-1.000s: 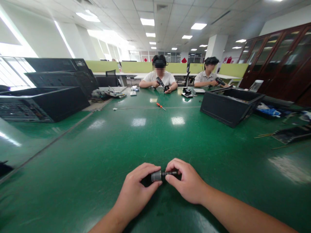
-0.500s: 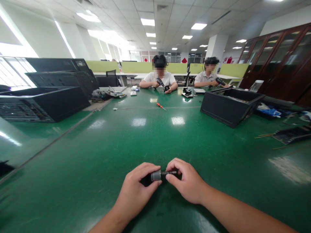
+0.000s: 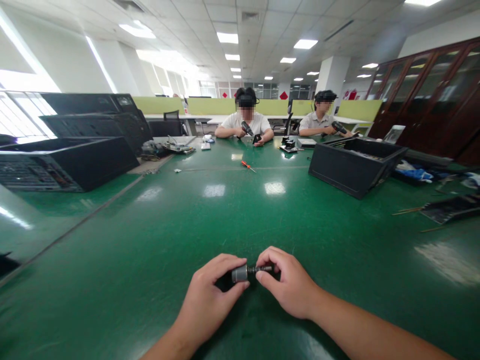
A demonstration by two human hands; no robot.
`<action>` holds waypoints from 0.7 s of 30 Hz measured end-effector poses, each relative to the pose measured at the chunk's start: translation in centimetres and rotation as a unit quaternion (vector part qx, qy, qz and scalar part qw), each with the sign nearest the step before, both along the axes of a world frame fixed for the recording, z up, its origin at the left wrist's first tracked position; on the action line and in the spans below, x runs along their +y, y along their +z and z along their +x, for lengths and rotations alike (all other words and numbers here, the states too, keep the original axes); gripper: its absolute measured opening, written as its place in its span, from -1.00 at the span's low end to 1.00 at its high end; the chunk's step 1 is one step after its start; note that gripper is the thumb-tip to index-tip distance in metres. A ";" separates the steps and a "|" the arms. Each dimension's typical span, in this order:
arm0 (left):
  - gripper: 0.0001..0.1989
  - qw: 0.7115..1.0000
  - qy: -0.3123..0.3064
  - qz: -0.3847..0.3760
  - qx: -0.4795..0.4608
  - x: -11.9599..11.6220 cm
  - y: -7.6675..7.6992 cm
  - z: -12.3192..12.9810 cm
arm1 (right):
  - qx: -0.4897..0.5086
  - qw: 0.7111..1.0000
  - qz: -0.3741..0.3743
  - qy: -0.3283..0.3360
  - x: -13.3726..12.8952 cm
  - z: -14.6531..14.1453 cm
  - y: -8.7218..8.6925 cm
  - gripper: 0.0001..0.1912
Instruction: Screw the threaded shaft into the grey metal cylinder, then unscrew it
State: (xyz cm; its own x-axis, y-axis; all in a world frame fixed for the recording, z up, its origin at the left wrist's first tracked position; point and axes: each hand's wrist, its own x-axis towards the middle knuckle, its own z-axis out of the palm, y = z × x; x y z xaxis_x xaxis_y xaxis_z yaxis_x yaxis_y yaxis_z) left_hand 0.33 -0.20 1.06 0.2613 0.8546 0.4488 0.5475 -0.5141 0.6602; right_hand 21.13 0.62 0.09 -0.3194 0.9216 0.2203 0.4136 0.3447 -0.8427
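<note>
Worktop [image 3: 240, 215] in green, black case [image 3: 341, 170] by the far right corner. Left hand [image 3: 206, 295] and right hand [image 3: 292, 285] toward the middle of the near edge, basically no change in grip, just a tiny view shift, so same two-handed hold. Left fingers around the grey cylinder [image 3: 239, 273], lying sideways between both hands; right fingertips pinching its thin ridged shaft [image 3: 266, 269].
</note>
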 end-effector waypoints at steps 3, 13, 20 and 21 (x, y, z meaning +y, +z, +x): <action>-0.70 1.000 0.002 0.001 -0.001 0.0 -0.1 -0.1 | 0.004 1.000 -0.001 0.002 0.0 0.0 0.0 -0.96; -0.70 1.000 0.004 -0.004 -0.007 -0.2 -0.1 -0.1 | 0.003 1.000 -0.003 -0.001 0.0 0.1 0.0 -0.98; -0.71 1.000 0.007 -0.016 -0.002 0.0 -0.2 -0.2 | 0.011 1.000 -0.004 -0.002 0.0 0.1 0.0 -0.98; -0.71 1.000 0.008 -0.016 -0.002 0.0 -0.3 -0.2 | 0.012 1.000 -0.004 -0.002 0.0 0.1 0.0 -0.99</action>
